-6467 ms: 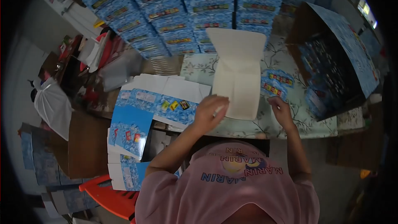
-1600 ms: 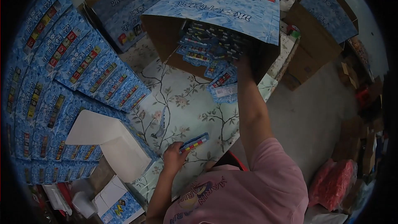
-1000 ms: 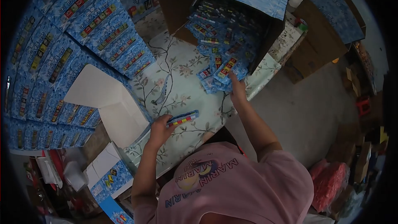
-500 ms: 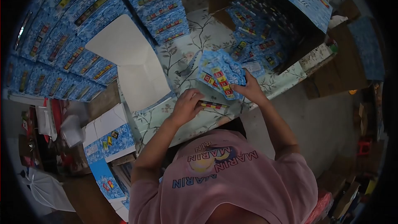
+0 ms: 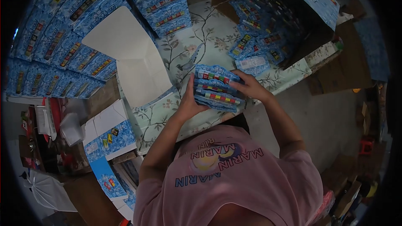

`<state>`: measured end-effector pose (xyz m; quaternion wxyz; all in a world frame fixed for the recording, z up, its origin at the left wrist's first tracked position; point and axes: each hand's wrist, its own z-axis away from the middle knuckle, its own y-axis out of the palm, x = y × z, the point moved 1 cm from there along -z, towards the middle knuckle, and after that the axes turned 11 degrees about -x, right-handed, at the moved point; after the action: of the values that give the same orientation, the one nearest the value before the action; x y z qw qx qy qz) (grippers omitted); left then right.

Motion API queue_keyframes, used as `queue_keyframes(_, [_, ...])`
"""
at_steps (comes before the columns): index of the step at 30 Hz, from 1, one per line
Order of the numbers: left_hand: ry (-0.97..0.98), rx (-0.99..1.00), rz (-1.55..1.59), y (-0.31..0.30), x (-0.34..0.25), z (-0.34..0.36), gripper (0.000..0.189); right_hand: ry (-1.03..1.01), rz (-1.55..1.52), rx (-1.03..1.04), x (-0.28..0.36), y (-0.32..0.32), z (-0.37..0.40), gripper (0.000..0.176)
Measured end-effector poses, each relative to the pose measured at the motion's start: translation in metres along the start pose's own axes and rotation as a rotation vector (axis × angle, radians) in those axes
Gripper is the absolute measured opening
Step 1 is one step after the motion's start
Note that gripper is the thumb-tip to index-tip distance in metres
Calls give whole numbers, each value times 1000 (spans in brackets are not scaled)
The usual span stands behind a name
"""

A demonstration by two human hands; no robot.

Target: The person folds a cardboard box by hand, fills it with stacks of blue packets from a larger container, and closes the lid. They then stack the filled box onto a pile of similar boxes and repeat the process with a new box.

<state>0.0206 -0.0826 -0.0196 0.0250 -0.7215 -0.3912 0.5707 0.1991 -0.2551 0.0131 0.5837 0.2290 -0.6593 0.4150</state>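
Observation:
Between my left hand (image 5: 191, 102) and my right hand (image 5: 252, 88) is a small bundle of blue printed packs (image 5: 217, 87) with wavy edges and rows of small coloured squares. My left fingers and palm press against the bundle's left end. At the right end, my right thumb lies over the packs and the fingers are behind them. The bundle stands on edge just above the flowered tablecloth (image 5: 155, 129). An opened white carton (image 5: 142, 73) lies to the left of my hands. A single blue pack with a white label (image 5: 253, 63) rests beyond my right hand.
A large box (image 5: 322, 37) lies on its side at the back right, with many loose blue packs (image 5: 268, 42) spilling from it. Rows of blue display boxes (image 5: 63, 37) are stacked at the left. Flat white and blue cartons (image 5: 111, 136) lie at the lower left.
My left hand has come up from the tablecloth to the packs. The fanned packs in my right hand are now squared together between both hands, turned with their rows lying crosswise.

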Motion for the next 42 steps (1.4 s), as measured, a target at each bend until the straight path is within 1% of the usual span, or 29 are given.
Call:
queue_keyframes(1, [-48, 0, 62, 0, -1, -2, 129, 4, 3, -5, -1, 1, 0, 46])
queue_keyframes(2, [-97, -1, 122, 0, -2, -3, 131, -20, 40, -25, -1, 4, 0, 37])
queue_keyframes(3, [-97, 0, 124, 1, 0, -3, 131, -46, 76, -43, -1, 5, -1, 28])
queue_keyframes(4, [-130, 10, 145, 2, 2, -3, 132, -45, 76, -42, -1, 7, -1, 28])
queue_keyframes(6, [-165, 19, 163, 1, 5, -4, 133, -133, 22, -122, -1, 12, 1, 26])
queue_keyframes(7, [-188, 23, 191, 2, 6, -3, 132, -133, 20, -119, -8, 15, 2, 26])
queue_keyframes(9, [-211, 29, 220, 2, 10, -3, 132, 25, -475, -335, -25, 19, 2, 28])
queue_keyframes(10, [-200, 39, 218, 3, 13, -2, 130, 26, -475, -338, -19, 21, 1, 28])
queue_keyframes(12, [-188, 56, 221, 4, 16, -1, 128, 234, -1005, -575, -3, 24, -1, 29])
queue_keyframes(14, [-194, 59, 291, 4, 17, -2, 123, 228, -1041, -574, -1, 20, -3, 28])
queue_keyframes(16, [-194, 64, 288, 6, 22, 0, 120, 217, -1078, -568, -7, 16, -7, 28])
queue_keyframes(18, [-194, 63, 281, 5, 22, -1, 117, 267, -907, -529, -31, 12, -12, 31])
queue_keyframes(19, [-185, 74, 249, 3, 18, -2, 114, 263, -907, -527, -33, 10, -13, 31])
queue_keyframes(21, [-174, 81, 215, 1, 13, -1, 111, 292, -713, -522, -36, 7, -15, 28])
queue_keyframes(22, [-164, 71, 196, 1, 11, -1, 108, 286, -713, -520, -34, 4, -15, 28])
queue_keyframes(24, [-147, 59, 178, 1, 10, -3, 105, 337, -520, -510, -27, -4, -14, 26])
queue_keyframes(25, [-132, 57, 167, 1, 10, -3, 103, 334, -518, -512, -25, -6, -14, 26])
queue_keyframes(27, [-118, 56, 160, 2, 10, -4, 101, -26, -309, -749, -16, -12, -11, 26])
queue_keyframes(29, [-123, 90, 153, 1, 11, -3, 99, 21, -297, -750, 0, -20, -5, 26])
queue_keyframes(31, [-137, 102, 157, 2, 14, -1, 101, -125, -144, -537, 4, -21, -1, 26])
queue_keyframes(32, [-139, 110, 164, 2, 14, -1, 102, -119, -146, -540, -1, -20, 2, 26])
queue_keyframes(33, [-139, 115, 167, 3, 13, 0, 102, -67, -101, -321, -9, -17, 4, 27])
queue_keyframes(34, [-100, 41, 137, 1, 7, -1, 105, -18, -55, -101, -11, -15, 5, 29])
queue_keyframes(35, [-61, -35, 107, 0, 2, -2, 107, -18, -52, -102, -11, -13, 6, 29])
queue_keyframes(37, [-55, -11, 88, -1, 0, -3, 107, 54, 90, 124, -11, -4, 10, 33])
queue_keyframes(38, [-47, 15, 66, -2, 0, -2, 108, 124, 41, 161, -14, -6, 7, 36])
queue_keyframes(39, [-49, 16, 65, -4, -1, -4, 108, 125, 39, 161, -13, -7, 1, 36])
queue_keyframes(41, [-17, 180, 32, -7, -1, -11, 102, 257, 207, 81, -1, -12, -21, 33])
queue_keyframes(42, [-13, 183, 32, -7, -1, -12, 102, 143, 341, 26, 9, -13, -36, 43])
